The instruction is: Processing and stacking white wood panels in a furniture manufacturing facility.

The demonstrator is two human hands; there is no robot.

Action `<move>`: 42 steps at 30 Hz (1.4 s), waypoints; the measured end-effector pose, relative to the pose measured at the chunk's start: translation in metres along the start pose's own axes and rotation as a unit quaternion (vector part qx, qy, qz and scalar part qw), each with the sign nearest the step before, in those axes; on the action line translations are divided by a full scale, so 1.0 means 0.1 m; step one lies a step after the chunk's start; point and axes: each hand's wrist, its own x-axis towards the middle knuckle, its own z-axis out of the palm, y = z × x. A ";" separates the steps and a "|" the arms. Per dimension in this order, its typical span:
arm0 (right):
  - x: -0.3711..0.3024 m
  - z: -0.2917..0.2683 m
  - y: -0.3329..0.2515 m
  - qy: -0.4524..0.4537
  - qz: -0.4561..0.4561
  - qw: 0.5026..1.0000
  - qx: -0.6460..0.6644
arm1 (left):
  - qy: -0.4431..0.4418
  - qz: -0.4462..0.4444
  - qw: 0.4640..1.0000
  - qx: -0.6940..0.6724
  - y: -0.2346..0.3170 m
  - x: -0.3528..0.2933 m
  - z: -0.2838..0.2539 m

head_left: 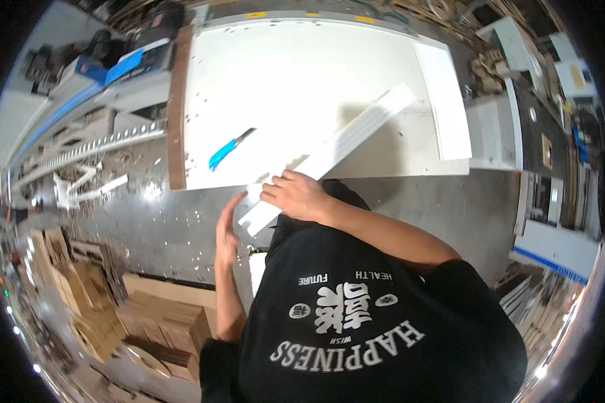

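A long white strip [363, 131], with lengthwise lines along it and a notched near end, slants across the near edge of the white tabletop [269, 74]. My right hand [296, 195] is closed over its lower part, fingers wrapped across the top. Just left of the strip's near end, my left hand [227, 235] is raised with its fingers stretched out, apart from the strip and holding nothing. On the tabletop's left part lies a blue-handled utility knife [223, 154], its dark blade pointing away to the right.
Flat white panels [444, 101] lie along the tabletop's right side. A brown strip [177, 107] borders its left edge. Cardboard boxes [161, 319] stand on the floor at lower left, and white scraps [74, 191] lie farther left. A grey cabinet [494, 131] stands at right.
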 end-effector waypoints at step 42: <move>-2.11 0.09 3.77 -0.033 0.381 0.706 0.595 | 0.293 -0.191 0.937 0.015 -0.17 0.38 0.75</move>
